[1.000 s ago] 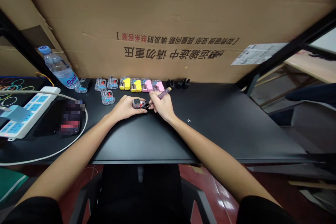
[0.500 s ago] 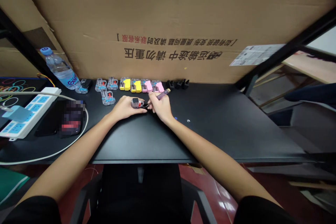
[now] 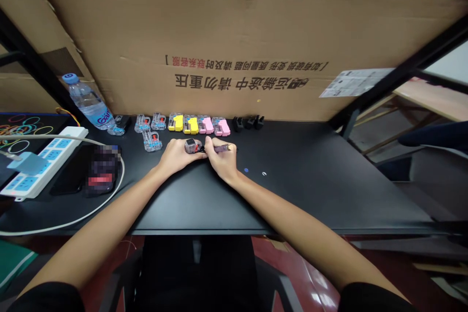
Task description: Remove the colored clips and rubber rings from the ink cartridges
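Observation:
My left hand (image 3: 176,155) is closed around a small clear plastic toy gun (image 3: 191,146) with a black square end and a red part inside. In my right hand (image 3: 224,160) is a screwdriver (image 3: 224,148) with a purplish see-through handle, held like a pen. Its handle lies nearly level, pointing right, and its tip meets the dark part at the toy gun's right side; the exact contact is hidden by my fingers. Beyond my hands stand similar clear toy guns (image 3: 151,140), two with yellow parts (image 3: 190,125) and two with pink parts (image 3: 221,127).
Black plastic pieces (image 3: 250,122) sit by the cardboard (image 3: 234,29) at the back. A blue disc (image 3: 246,170) and a white disc (image 3: 264,173) lie right of my hands. On the left are a water bottle (image 3: 89,102), power strip (image 3: 44,163), phone (image 3: 101,175) and cable (image 3: 122,170).
The screwdriver's handle has swung down from slanting up and right to nearly level. Both hands stay together at the toy gun. The whole view has shifted slightly.

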`<control>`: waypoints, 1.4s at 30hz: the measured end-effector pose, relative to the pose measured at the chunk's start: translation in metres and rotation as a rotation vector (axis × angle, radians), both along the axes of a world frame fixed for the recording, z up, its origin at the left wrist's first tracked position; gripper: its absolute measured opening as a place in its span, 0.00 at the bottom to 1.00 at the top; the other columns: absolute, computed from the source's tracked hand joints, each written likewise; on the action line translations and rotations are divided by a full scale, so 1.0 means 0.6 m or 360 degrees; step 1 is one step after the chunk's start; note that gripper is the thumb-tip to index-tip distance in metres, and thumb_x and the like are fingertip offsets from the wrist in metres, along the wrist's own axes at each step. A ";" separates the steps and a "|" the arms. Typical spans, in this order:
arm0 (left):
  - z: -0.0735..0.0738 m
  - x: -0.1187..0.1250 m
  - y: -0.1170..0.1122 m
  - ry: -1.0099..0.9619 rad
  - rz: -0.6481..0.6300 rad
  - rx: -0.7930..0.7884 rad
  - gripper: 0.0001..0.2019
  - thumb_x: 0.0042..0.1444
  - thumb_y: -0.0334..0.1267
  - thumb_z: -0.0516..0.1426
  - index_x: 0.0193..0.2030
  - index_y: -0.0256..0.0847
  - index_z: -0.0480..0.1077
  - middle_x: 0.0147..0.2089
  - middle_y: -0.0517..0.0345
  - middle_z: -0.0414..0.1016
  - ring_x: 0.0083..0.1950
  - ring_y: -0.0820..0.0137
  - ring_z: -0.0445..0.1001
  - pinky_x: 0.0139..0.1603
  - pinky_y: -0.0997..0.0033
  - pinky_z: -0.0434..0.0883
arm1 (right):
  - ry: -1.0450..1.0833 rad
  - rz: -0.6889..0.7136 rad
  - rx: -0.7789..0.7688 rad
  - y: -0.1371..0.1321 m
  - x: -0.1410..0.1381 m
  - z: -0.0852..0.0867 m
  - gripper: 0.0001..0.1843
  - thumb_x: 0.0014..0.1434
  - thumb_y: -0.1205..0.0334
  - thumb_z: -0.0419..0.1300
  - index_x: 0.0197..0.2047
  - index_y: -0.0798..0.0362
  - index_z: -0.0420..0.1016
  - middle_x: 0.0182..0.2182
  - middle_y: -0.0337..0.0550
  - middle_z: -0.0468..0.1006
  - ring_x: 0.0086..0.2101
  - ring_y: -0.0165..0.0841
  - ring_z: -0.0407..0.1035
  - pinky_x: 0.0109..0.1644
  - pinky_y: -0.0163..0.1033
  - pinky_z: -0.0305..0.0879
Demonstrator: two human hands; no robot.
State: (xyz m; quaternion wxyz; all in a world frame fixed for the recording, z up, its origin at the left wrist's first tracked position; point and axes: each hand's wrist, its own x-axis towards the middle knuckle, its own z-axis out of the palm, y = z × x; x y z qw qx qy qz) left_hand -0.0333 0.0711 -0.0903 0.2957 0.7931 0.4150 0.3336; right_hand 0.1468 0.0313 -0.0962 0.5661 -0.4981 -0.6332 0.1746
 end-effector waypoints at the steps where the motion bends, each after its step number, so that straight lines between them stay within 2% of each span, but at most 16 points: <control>1: 0.000 0.000 0.000 0.0000 0.0004 -0.0012 0.18 0.57 0.54 0.71 0.46 0.42 0.87 0.42 0.57 0.90 0.44 0.55 0.87 0.46 0.67 0.77 | 0.0000 -0.0010 -0.0024 0.001 0.000 0.001 0.33 0.73 0.39 0.56 0.20 0.49 0.62 0.18 0.36 0.65 0.22 0.30 0.62 0.27 0.37 0.61; 4: 0.002 -0.001 0.000 -0.0008 -0.0040 -0.0035 0.18 0.56 0.53 0.72 0.46 0.43 0.86 0.41 0.58 0.89 0.41 0.57 0.86 0.43 0.67 0.77 | 0.0047 -0.0044 -0.0102 0.002 0.001 0.003 0.33 0.72 0.36 0.56 0.22 0.49 0.67 0.18 0.38 0.68 0.23 0.32 0.66 0.27 0.37 0.63; 7: 0.002 -0.004 0.003 -0.0004 -0.0076 -0.0016 0.18 0.55 0.50 0.73 0.49 0.44 0.86 0.44 0.58 0.90 0.44 0.57 0.87 0.46 0.66 0.78 | 0.0116 -0.0054 -0.0148 0.002 0.007 0.008 0.33 0.71 0.34 0.57 0.22 0.48 0.70 0.19 0.39 0.72 0.23 0.34 0.68 0.27 0.38 0.66; 12: 0.000 -0.012 0.011 0.0054 0.0029 0.0009 0.21 0.53 0.50 0.75 0.51 0.44 0.85 0.46 0.55 0.90 0.47 0.55 0.87 0.49 0.63 0.78 | 0.0224 0.0019 -0.0223 -0.001 0.022 0.020 0.31 0.69 0.34 0.59 0.24 0.49 0.74 0.18 0.40 0.73 0.20 0.32 0.66 0.24 0.37 0.63; 16: -0.001 -0.018 0.017 0.0046 0.0082 0.0008 0.23 0.52 0.51 0.75 0.51 0.43 0.85 0.46 0.54 0.90 0.45 0.56 0.87 0.48 0.63 0.78 | 0.0350 0.0116 -0.0241 0.000 0.031 0.026 0.32 0.68 0.33 0.58 0.25 0.51 0.78 0.18 0.40 0.74 0.17 0.31 0.65 0.22 0.37 0.62; 19: -0.002 -0.019 0.020 0.0046 0.0111 0.0001 0.23 0.52 0.52 0.75 0.51 0.42 0.86 0.45 0.54 0.90 0.43 0.57 0.87 0.47 0.63 0.78 | 0.0380 0.0138 -0.0175 0.000 0.037 0.029 0.33 0.69 0.34 0.56 0.25 0.51 0.78 0.18 0.41 0.75 0.17 0.31 0.65 0.22 0.37 0.62; 30: -0.003 -0.016 0.018 0.0065 0.0105 0.0015 0.23 0.51 0.53 0.76 0.51 0.45 0.86 0.45 0.56 0.90 0.43 0.56 0.87 0.47 0.63 0.79 | 0.0075 0.0082 -0.0024 -0.008 0.057 0.033 0.32 0.74 0.40 0.51 0.26 0.49 0.80 0.19 0.42 0.74 0.21 0.34 0.69 0.26 0.40 0.65; 37: -0.002 -0.017 0.016 0.0056 0.0074 0.0044 0.23 0.52 0.54 0.75 0.50 0.44 0.85 0.43 0.56 0.90 0.41 0.59 0.86 0.45 0.65 0.78 | 0.0135 0.0052 -0.0049 0.001 0.058 0.030 0.32 0.73 0.39 0.52 0.26 0.50 0.80 0.19 0.42 0.74 0.20 0.33 0.68 0.24 0.39 0.63; 42: 0.002 -0.016 0.014 0.0079 0.0067 0.0024 0.22 0.52 0.52 0.75 0.51 0.45 0.85 0.45 0.55 0.90 0.45 0.57 0.87 0.48 0.63 0.78 | 0.0214 0.0067 -0.0099 0.006 0.056 0.029 0.32 0.71 0.38 0.55 0.25 0.51 0.79 0.18 0.41 0.74 0.18 0.31 0.65 0.23 0.38 0.60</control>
